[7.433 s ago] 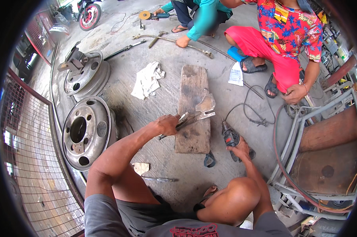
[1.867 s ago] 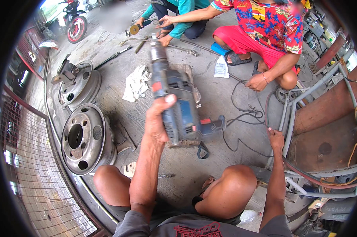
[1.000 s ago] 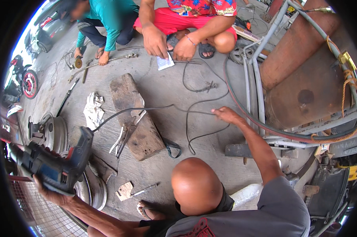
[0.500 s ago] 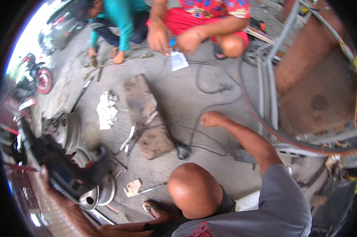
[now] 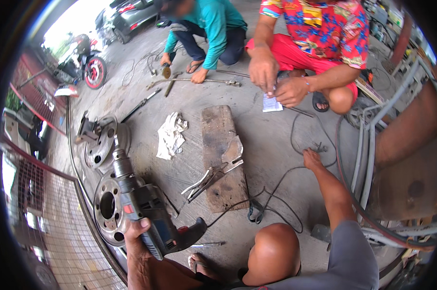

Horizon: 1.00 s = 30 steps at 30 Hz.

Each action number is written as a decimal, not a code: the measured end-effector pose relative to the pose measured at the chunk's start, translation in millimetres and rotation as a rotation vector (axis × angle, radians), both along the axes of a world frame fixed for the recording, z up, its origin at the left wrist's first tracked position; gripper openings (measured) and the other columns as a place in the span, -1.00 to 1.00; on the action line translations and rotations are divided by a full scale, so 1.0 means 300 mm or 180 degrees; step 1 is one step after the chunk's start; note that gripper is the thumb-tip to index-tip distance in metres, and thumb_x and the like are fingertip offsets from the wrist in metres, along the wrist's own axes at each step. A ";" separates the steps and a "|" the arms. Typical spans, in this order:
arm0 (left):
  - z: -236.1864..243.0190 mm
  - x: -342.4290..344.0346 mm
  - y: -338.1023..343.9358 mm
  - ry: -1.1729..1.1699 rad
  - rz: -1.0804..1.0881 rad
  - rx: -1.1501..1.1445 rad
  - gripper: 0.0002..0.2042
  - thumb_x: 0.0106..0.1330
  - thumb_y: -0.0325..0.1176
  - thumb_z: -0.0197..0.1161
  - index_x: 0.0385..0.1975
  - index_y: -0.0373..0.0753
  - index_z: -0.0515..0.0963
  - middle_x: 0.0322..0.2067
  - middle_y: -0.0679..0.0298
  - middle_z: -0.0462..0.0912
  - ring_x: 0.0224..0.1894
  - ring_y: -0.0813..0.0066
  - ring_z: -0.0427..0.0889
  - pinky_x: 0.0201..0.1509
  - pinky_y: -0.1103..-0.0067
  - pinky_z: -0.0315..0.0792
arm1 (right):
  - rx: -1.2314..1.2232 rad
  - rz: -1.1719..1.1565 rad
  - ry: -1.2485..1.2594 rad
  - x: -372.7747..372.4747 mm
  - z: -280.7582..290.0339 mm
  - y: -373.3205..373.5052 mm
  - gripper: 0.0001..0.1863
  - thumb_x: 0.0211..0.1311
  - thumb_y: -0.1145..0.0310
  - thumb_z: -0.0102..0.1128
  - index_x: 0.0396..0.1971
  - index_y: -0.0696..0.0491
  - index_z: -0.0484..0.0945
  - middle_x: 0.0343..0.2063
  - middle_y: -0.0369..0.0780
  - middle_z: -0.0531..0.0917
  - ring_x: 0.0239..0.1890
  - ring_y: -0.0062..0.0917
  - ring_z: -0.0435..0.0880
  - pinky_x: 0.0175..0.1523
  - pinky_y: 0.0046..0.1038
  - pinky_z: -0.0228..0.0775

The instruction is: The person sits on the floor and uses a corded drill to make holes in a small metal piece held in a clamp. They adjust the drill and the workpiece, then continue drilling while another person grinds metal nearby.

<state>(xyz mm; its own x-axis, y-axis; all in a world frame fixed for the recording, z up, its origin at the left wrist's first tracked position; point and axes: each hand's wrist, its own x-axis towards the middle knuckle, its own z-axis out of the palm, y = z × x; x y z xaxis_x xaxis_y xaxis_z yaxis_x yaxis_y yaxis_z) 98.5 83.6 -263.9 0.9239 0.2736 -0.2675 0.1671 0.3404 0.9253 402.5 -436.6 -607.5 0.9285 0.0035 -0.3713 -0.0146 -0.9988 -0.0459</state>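
Note:
My left hand (image 5: 137,237) grips a dark blue hammer drill (image 5: 151,222) with its bit pointing up and its cord trailing across the concrete. My right hand (image 5: 311,158) is stretched forward with fingers curled at the loops of black cable (image 5: 296,130), beside its plug (image 5: 319,146); what exactly they hold is too small to tell. A worn wooden block (image 5: 218,116) lies ahead of me, carrying a locking plier (image 5: 204,183) clamped on a metal plate (image 5: 232,149). A white rag (image 5: 170,135) lies to its left.
Steel wheels (image 5: 102,232) and a mesh panel (image 5: 44,203) are at left. A metal cart with hose (image 5: 373,121) stands right. Two co-workers (image 5: 305,34) (image 5: 216,24) squat ahead, among rods and an angle grinder (image 5: 166,70). A motorbike (image 5: 95,70) is behind.
The drill passed from my right hand to my left, which earlier held the pliers. Lately my view swung, and my right hand let the raised cord drop and reached farther forward.

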 end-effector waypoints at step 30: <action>-0.019 0.039 -0.046 0.0222 -0.1207 -0.0614 -0.34 0.10 -0.23 0.48 0.13 -0.54 0.43 -0.30 0.02 0.64 -0.36 0.18 0.78 -0.35 0.36 0.72 | 0.5598 -0.3675 0.0090 -0.021 0.211 0.364 -0.31 0.60 0.11 0.10 0.50 0.14 0.07 0.46 0.16 0.22 0.26 -0.02 0.57 0.32 -0.07 0.55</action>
<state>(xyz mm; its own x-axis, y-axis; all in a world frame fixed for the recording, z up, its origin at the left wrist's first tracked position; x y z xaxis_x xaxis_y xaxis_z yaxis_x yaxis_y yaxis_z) 110.2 69.7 -269.8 0.9274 -0.1429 -0.3458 0.3735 0.4085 0.8328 396.4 -327.3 -544.3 0.7608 -0.1534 -0.6306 -0.4657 0.5477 -0.6951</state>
